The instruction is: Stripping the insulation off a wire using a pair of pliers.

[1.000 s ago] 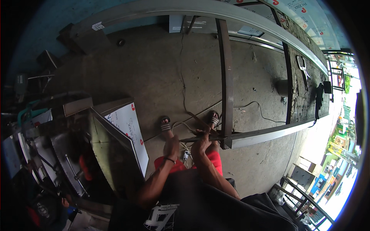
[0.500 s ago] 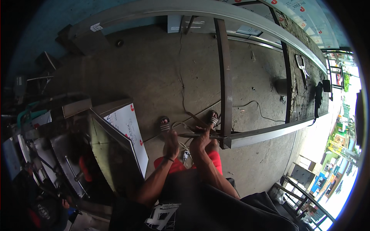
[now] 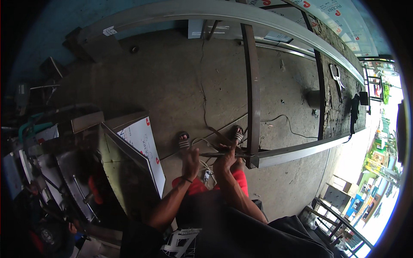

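A long, thin dark tool, possibly a file, lies crosswise in front of my body. My left hand is at its left end, with the fingers partly blurred. My right hand is closed around it farther right, beside the near corner of a metal frame. That corner joins a silvery rectangular tube and a brown crossbar. Whether the tool touches the tube's end, I cannot tell, since my right hand covers part of it.
Beyond me runs a long silvery tube. Locking pliers rest on a worn board at the right. A film-covered sheet box stands to my left. Cables cross the concrete floor near my sandalled feet.
Both hands stay at the tool with only a slight shift. The view has tilted a little, and the frame sits slightly lower in it.
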{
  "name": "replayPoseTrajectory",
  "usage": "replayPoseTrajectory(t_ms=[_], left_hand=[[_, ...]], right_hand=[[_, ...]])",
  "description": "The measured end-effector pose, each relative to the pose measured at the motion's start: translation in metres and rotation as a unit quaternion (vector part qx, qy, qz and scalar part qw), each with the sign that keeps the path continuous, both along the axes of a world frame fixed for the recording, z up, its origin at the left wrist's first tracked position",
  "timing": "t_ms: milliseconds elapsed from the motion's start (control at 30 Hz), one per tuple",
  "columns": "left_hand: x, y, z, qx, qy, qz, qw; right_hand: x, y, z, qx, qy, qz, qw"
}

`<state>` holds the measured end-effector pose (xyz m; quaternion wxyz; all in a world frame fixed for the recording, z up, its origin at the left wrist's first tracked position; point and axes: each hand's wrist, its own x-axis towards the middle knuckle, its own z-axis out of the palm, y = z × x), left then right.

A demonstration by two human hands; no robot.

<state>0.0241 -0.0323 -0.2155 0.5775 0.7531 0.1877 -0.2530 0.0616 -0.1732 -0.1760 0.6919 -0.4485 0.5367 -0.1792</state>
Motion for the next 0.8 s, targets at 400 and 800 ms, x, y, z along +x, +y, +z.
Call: replayPoseTrajectory(t_ms=[400, 800], left_hand=[[0.041, -0.008, -0.034, 0.313, -0.289, -0.177, 0.887], [0.039, -0.018, -0.017, 0.157, -0.212, 0.025, 0.964]], right_hand=[[0.013, 0.002, -0.001, 0.025, -0.030, -0.063, 0.997], [0.027, 0.007, 0.022, 0.096, -0.039, -0.097, 0.990]])
